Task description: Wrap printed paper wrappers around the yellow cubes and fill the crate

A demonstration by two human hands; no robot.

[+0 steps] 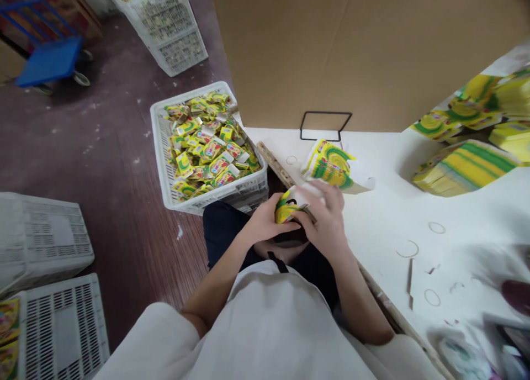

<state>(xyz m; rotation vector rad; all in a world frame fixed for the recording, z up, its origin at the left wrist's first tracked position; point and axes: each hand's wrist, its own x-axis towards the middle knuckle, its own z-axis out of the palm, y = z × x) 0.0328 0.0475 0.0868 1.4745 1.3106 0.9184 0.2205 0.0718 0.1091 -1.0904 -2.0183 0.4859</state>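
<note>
Above my lap, at the table's edge, my left hand point(267, 221) grips a yellow and green printed cardboard box point(284, 210) by its left end. At its other end, my right hand point(327, 220) has its fingers bent over the pale flaps, slightly blurred; the fingers partly hide the box. Just beyond the right hand lie several flat printed cartons point(330, 162) on the white table point(385, 225). To the left of my hands stands a white plastic crate point(161, 164) filled with small yellow-green boxes point(211, 151).
A large cardboard sheet point(351, 48) rises behind the table, with a black wire frame point(326, 113) before it. Stacks of folded cartons point(464, 167) stand on the right. More crates point(165, 32) and a blue trolley point(52, 59) are on the floor. Rubber bands point(433, 297) lie on the table.
</note>
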